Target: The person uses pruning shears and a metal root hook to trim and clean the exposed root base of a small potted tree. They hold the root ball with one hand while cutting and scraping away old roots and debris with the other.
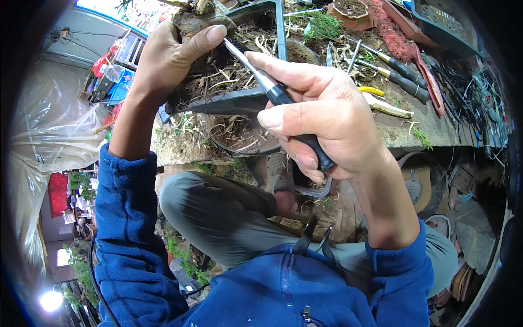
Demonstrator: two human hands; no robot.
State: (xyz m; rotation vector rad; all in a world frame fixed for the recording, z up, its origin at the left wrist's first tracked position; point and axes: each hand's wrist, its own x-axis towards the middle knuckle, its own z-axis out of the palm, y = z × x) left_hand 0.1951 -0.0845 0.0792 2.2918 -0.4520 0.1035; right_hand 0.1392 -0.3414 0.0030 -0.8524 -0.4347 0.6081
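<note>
My left hand (168, 61) is closed round a brown, woody plant stump (197, 26) at the top left, its thumb lying along the wood. A carving tool (260, 75) with a slim metal shaft and a black handle sits in my right hand (332, 106). Its tip reaches the wood right beside my left thumb; whether it touches cannot be made out. Below the stump is a dark plastic tray (281, 32) holding soil and pale root scraps (220, 76). My left fingertips are hidden behind the stump.
To the right on the worktop lie black-handled tools (406, 84), red-handled pliers (430, 82) and a tangle of black wire (474, 101). A green sprig (321, 26) and a terracotta pot (351, 15) stand farther back. Clear plastic sheeting (52, 117) hangs at left.
</note>
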